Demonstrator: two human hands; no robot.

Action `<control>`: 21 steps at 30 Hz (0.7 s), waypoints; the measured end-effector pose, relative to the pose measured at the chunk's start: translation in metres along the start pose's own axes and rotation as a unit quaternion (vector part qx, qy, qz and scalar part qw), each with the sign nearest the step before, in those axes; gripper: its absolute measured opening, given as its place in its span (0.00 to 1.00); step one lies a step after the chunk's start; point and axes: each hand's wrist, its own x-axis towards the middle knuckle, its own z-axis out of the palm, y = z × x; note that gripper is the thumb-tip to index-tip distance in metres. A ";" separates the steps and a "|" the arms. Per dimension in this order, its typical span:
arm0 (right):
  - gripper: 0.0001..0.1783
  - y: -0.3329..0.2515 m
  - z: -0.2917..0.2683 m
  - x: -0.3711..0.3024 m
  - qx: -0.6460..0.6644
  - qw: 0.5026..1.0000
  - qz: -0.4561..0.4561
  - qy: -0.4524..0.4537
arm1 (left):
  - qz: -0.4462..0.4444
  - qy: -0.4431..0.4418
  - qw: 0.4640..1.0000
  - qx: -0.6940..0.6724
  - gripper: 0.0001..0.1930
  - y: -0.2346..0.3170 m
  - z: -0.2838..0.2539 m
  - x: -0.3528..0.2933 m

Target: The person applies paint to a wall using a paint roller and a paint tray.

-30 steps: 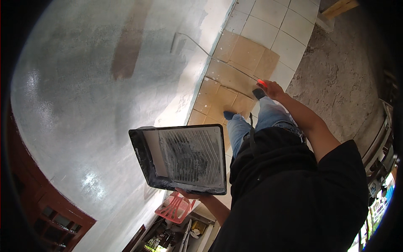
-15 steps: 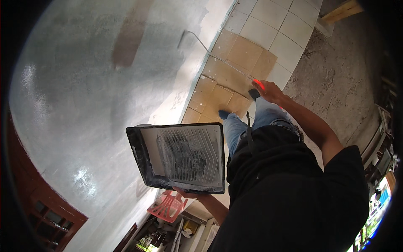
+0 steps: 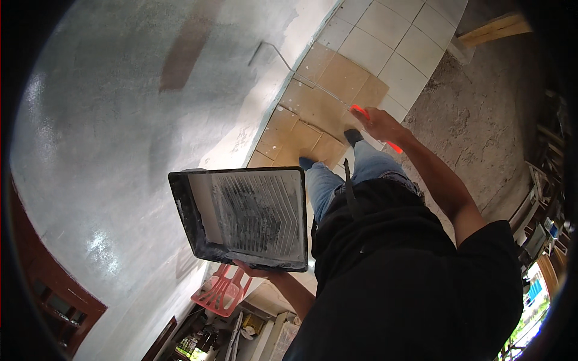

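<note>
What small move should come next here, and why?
Probably ease the orange-handled roller along the wall toward the pale lower strip: the right hand holds it with its far end over the grey area, and the strip looks distinctly lighter.

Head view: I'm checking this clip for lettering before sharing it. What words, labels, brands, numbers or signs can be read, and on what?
There are none that can be read.
Black paint tray, orange roller handle and grey wall: no lettering can be made out.
Clutter at the right edge: too small and blurred to tell.
</note>
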 end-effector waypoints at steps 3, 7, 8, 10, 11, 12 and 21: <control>0.39 0.010 0.005 0.032 -0.012 0.999 0.017 -0.035 | 0.056 -0.045 0.992 0.103 0.36 -0.003 0.002 0.004; 0.38 0.002 0.023 0.070 -0.047 0.997 0.002 -0.055 | 0.187 -0.068 0.967 0.162 0.34 -0.034 -0.047 0.013; 0.38 0.000 0.025 0.070 -0.057 0.997 0.002 -0.058 | 0.205 -0.059 0.963 0.166 0.34 -0.036 -0.050 0.015; 0.36 0.003 0.027 0.068 -0.050 0.998 -0.005 -0.034 | 0.091 -0.001 0.986 0.140 0.35 -0.019 -0.009 0.001; 0.36 -0.008 0.024 0.057 -0.065 0.997 -0.008 -0.043 | 0.085 0.015 0.987 0.136 0.35 -0.014 -0.006 -0.001; 0.34 -0.024 0.012 0.036 -0.001 0.998 -0.002 -0.059 | 0.050 0.027 0.994 0.093 0.35 -0.012 -0.007 0.001; 0.27 -0.092 -0.013 0.008 0.061 0.990 0.077 -0.102 | -0.168 0.124 0.961 -0.183 0.32 0.016 0.023 -0.002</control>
